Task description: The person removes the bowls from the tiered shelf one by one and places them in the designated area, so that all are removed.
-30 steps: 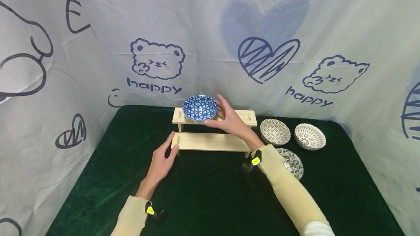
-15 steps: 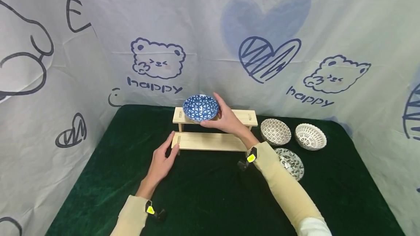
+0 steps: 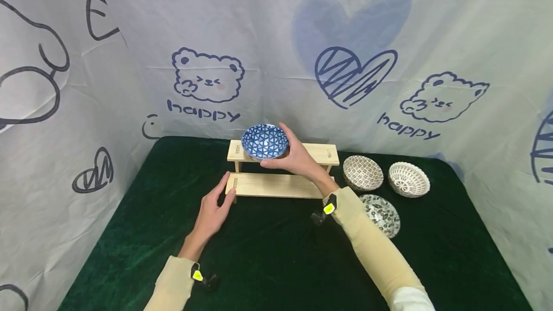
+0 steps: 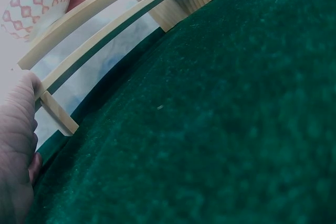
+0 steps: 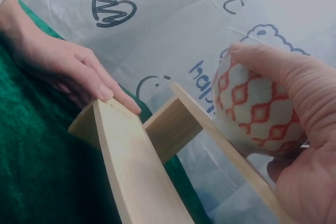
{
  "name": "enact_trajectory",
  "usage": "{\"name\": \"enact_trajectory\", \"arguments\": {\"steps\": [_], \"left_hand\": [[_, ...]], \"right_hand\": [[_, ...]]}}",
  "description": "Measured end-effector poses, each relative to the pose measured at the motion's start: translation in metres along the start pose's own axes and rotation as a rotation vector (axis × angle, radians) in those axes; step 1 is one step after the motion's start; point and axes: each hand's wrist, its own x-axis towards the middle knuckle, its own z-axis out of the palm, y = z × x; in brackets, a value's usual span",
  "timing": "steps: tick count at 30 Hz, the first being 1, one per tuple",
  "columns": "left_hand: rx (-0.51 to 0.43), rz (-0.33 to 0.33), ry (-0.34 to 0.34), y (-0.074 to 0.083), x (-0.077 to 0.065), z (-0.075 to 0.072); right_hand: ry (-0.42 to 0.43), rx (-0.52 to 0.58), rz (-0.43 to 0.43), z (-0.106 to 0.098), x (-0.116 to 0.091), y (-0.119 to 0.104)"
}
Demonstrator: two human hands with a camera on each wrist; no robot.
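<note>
A bowl (image 3: 264, 141), blue triangle-patterned inside and white with red diamonds outside (image 5: 258, 107), is at the left part of the upper step of a two-tier wooden display stand (image 3: 276, 185). My right hand (image 3: 298, 158) holds its right side, thumb on the near outer wall and fingers behind it. In the right wrist view the bowl's base is right at the upper board, slightly tilted in that picture. My left hand (image 3: 212, 211) grips the left end of the lower board, thumb near the front edge, index finger toward the back; the other fingers are mostly hidden.
Right of the stand, a brown-patterned bowl (image 3: 363, 173) and a white ribbed bowl (image 3: 408, 179) sit on the dark green cloth (image 3: 276, 258). A floral-patterned dish (image 3: 382, 216) lies nearer, partly behind my right sleeve. A printed white curtain (image 3: 276, 61) hangs close behind the stand.
My right hand has shifted slightly left around the bowl, its thumb sliding further along the near wall. The bowl and my left hand stay nearly where they were.
</note>
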Motion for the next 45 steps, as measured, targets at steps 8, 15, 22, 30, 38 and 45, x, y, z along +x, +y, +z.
{"name": "enact_trajectory", "arguments": {"steps": [8,15,22,30,38,45], "left_hand": [[-0.004,-0.015,-0.007,-0.001,-0.001,0.000],[0.003,-0.004,-0.007,0.002,0.000,-0.001],[0.000,-0.009,-0.005,0.001,0.000,0.000],[-0.011,0.000,-0.008,0.000,0.000,0.000],[-0.009,0.003,0.000,0.000,0.000,0.000],[0.001,0.000,-0.001,0.000,0.000,0.000]], "right_hand": [[0.016,0.067,-0.003,0.005,0.001,0.001],[0.063,0.084,-0.010,0.007,0.000,-0.001],[0.100,0.057,-0.016,0.009,-0.003,-0.003],[0.147,0.052,-0.028,0.009,-0.011,-0.004],[0.194,0.085,-0.015,0.006,-0.021,-0.001],[0.217,0.097,-0.029,0.000,-0.030,0.001]]}}
